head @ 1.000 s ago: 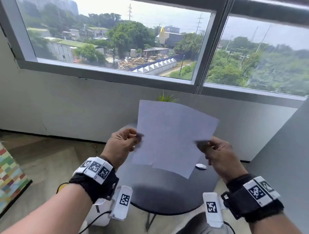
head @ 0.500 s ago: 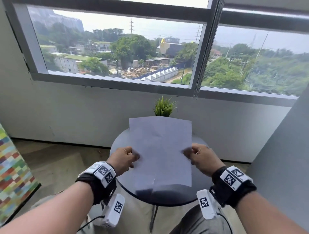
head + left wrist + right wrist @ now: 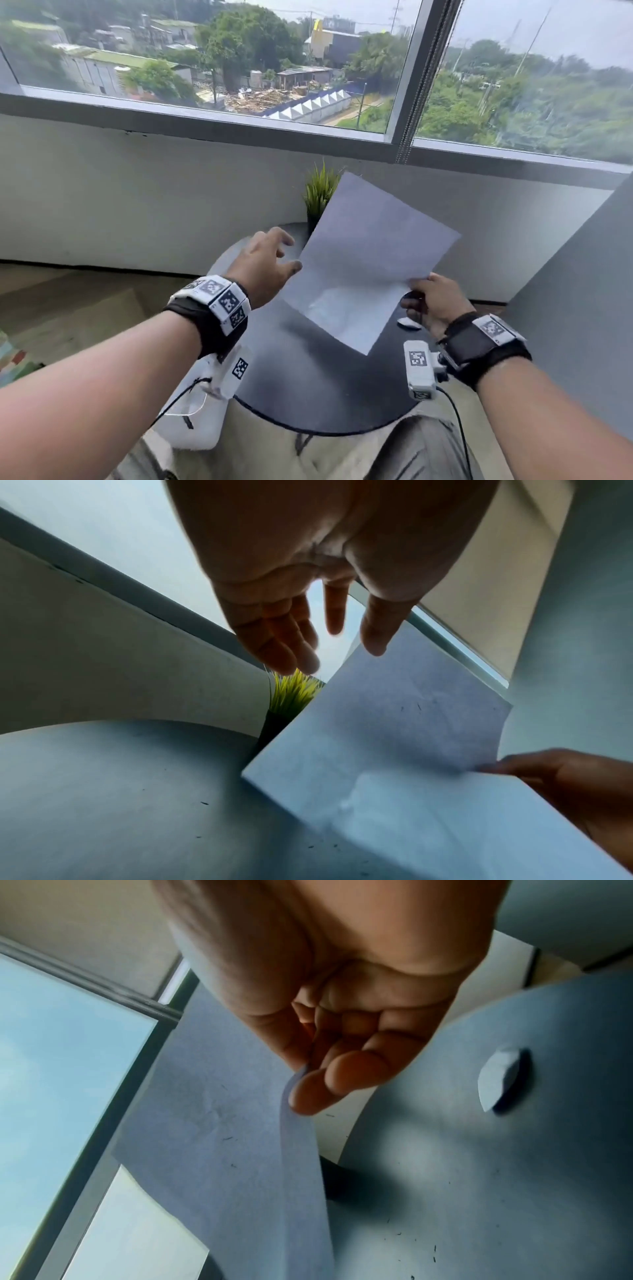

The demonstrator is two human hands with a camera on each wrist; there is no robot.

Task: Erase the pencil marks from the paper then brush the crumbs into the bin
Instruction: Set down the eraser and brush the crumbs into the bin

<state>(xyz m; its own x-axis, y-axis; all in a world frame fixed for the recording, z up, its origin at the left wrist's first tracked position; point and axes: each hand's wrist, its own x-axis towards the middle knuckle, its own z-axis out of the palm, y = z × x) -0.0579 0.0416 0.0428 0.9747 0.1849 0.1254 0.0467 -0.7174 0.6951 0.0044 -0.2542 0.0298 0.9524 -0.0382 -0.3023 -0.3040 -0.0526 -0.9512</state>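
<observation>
Much of the round dark table [image 3: 308, 383] is covered: the paper [image 3: 370, 260] hangs tilted over its middle, and the lower edge of the head view cuts the tabletop off against the person's lap. The potted plant [image 3: 320, 192] at the far edge of the table is half hidden behind the sheet's upper left side, its pot almost wholly out of sight. No pencil marks can be made out on the sheet in the head view; the wrist views show only a few faint dark flecks on it, too small to tell apart from crumbs. Similar dark specks [image 3: 435, 1250] lie scattered on the tabletop at the lower right of the right wrist view. A small white eraser [image 3: 408, 323] lies on the table just beside the right hand, partly covered by its fingers. The right hand [image 3: 436, 303], at centre right of the head view, pinches the sheet's right edge between thumb and forefinger, the other fingers curled. The left hand [image 3: 265, 265], at centre left, is spread with fingers straight and apart, holding nothing; whether its thumb touches the sheet's left edge cannot be told.
</observation>
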